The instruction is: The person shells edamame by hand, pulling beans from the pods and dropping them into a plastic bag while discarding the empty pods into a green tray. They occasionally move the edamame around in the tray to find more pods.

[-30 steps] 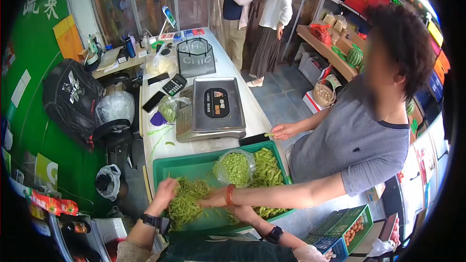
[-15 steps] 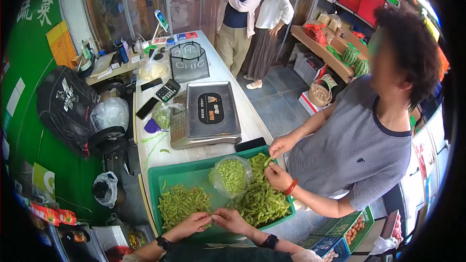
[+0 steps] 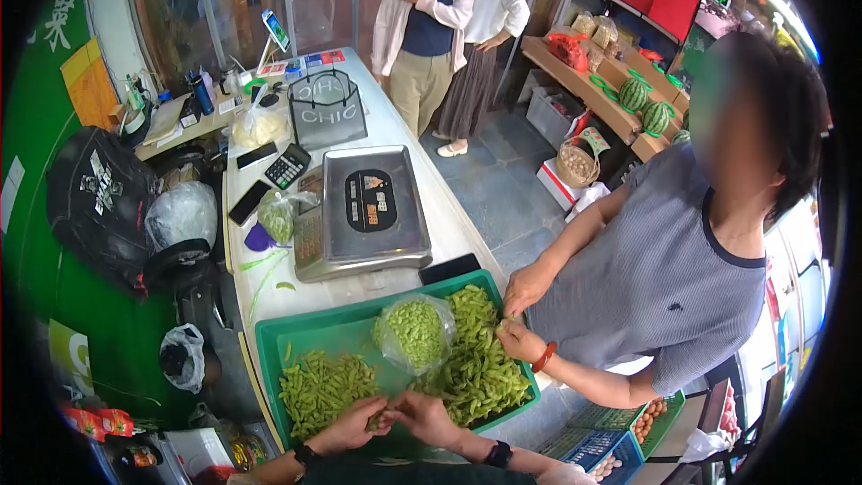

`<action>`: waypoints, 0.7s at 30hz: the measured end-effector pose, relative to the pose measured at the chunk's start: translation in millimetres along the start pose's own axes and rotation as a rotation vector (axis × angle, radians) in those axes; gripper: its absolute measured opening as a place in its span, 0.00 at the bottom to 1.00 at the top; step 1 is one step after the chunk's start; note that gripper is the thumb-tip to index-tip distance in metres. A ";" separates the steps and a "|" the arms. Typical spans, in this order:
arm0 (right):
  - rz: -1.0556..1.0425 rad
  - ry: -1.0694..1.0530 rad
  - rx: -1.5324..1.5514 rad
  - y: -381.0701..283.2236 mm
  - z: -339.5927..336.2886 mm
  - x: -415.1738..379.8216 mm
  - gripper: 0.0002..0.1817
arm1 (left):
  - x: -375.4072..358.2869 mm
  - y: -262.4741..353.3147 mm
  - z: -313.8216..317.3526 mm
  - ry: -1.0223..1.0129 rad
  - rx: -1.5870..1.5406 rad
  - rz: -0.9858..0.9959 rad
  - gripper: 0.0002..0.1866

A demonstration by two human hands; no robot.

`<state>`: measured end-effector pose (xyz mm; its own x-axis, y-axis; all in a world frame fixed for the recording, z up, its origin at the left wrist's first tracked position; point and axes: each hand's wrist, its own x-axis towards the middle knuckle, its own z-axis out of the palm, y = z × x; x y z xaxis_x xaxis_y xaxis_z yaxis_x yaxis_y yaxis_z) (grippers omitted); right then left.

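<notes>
My left hand [image 3: 356, 422] and my right hand [image 3: 427, 417] meet fingertip to fingertip over the front of a green tray [image 3: 314, 334]. Both are closed, with what looks like a green pod pinched between them, mostly hidden by the fingers. To the left of my hands lies a pile of flat green pods [image 3: 328, 386]. A clear bag of shelled green beans [image 3: 415, 332] sits mid-tray, just beyond my right hand. Fuller pods [image 3: 480, 359] are heaped along the tray's right side.
A co-worker [image 3: 646, 260] at the right holds both hands over the tray's right edge. Behind the tray stand a metal scale [image 3: 375, 207], a phone, a calculator [image 3: 287, 166] and a grey bag [image 3: 328, 112]. Two people stand beyond the counter.
The view has shifted, so the scene sits further left. My fingers have moved closer together. The co-worker's hands have lowered slightly, and one standing person's raised hand now rests at the shoulder.
</notes>
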<state>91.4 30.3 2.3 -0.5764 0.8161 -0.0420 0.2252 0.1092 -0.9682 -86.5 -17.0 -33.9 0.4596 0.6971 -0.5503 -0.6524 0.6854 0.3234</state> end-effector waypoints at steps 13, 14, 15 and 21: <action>-0.314 -0.067 -0.495 2.0 -3.3 7.1 0.11 | -11.3 3.4 7.7 0.027 0.152 0.080 0.10; -0.336 -0.083 -0.488 -0.3 -2.7 5.2 0.11 | -10.4 2.1 6.6 0.034 0.148 0.073 0.10; -0.327 -0.087 -0.477 2.3 -0.5 2.0 0.11 | -8.2 1.7 3.7 -0.007 0.146 0.080 0.09; -0.246 0.077 -0.538 5.1 -4.4 -2.0 0.09 | -9.0 6.0 15.6 -0.006 -0.085 0.041 0.08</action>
<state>97.1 31.7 -1.5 -0.6078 0.7670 0.2056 0.4699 0.5562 -0.6854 -85.2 -15.9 -15.0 0.4347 0.7256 -0.5335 -0.7195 0.6360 0.2788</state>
